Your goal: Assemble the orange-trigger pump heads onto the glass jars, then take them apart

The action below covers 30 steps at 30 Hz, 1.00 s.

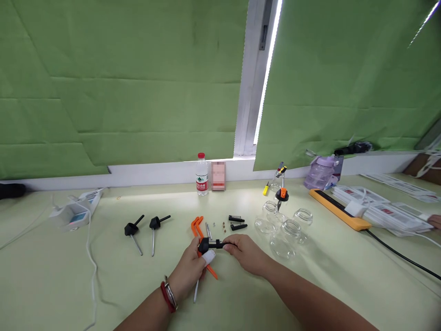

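Note:
In the head view my left hand (193, 264), with white tape on its thumb, is closed around a black-headed part (204, 246) whose metal rod points down toward me. My right hand (246, 253) pinches the far end of the black stem that sticks out sideways from that head. Two similar black-headed parts with metal rods, one farther left (131, 229) and one nearer (155, 223), lie to the left. Orange angled pieces (198, 223) lie behind and under my left hand. Beyond my hands are metal pins (208, 231), small brass-coloured bits (223, 227) and black pins with springs (237, 219).
Several clear glass jars (283, 246) stand right of my hands, one bearing a black-and-orange top (282, 195). Behind are a water bottle (202, 177) and a pink box (218, 176). An orange power strip (339, 210) lies right; a white cable (92, 262) runs left.

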Each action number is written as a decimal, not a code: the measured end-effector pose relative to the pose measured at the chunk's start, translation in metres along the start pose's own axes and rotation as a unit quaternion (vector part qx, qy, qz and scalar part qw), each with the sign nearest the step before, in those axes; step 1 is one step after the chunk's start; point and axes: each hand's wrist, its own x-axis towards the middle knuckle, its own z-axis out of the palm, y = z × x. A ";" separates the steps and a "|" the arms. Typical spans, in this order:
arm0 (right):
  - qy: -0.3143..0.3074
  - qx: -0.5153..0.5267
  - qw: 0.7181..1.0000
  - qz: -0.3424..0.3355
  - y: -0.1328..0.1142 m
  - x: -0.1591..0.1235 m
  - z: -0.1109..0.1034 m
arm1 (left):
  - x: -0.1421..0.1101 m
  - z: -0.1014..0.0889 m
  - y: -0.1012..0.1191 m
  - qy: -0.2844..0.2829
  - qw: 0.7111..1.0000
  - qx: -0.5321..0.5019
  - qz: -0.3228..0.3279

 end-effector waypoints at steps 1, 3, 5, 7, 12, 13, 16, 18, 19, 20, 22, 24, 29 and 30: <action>0.002 -0.014 1.000 -0.003 0.005 0.002 0.002 | 0.002 0.000 -0.002 0.004 1.000 0.022 -0.002; 0.003 -0.034 0.999 0.002 0.015 0.006 0.005 | 0.006 0.000 -0.006 0.001 0.998 0.065 0.015; 0.009 -0.037 0.999 0.013 0.025 0.008 0.008 | 0.008 0.001 -0.008 -0.008 0.995 0.093 0.031; 0.024 -0.027 0.999 0.025 0.033 0.008 0.010 | 0.010 0.003 -0.010 -0.004 0.993 0.115 0.038; 0.054 0.004 0.998 0.038 0.041 0.008 0.013 | 0.012 0.004 -0.013 0.023 0.988 0.151 0.038; 0.054 0.007 0.998 0.035 0.040 0.008 0.012 | 0.012 0.004 -0.012 0.023 0.987 0.152 0.037; 0.051 0.017 0.998 0.025 0.037 0.007 0.013 | 0.011 0.002 -0.011 0.026 0.989 0.142 0.042; 0.048 0.028 0.998 0.021 0.035 0.006 0.014 | 0.010 0.002 -0.009 0.042 0.990 0.127 0.036; 0.048 0.033 0.998 0.021 0.034 0.005 0.015 | 0.010 0.001 -0.009 0.052 0.991 0.117 0.025; 0.048 0.037 0.998 0.022 0.034 0.005 0.016 | 0.010 0.002 -0.009 0.059 0.992 0.107 0.010; 0.050 0.040 0.998 0.026 0.035 0.004 0.017 | 0.010 0.002 -0.009 0.058 0.994 0.089 -0.017; 0.058 0.041 0.997 0.028 0.035 0.004 0.018 | 0.009 0.004 -0.010 0.053 0.994 0.094 -0.019; 0.069 0.055 0.995 0.042 0.034 0.008 0.022 | 0.008 0.012 -0.010 0.121 0.970 0.209 0.033; 0.068 0.058 0.995 0.045 0.033 0.009 0.024 | 0.008 0.014 -0.010 0.125 0.967 0.219 0.035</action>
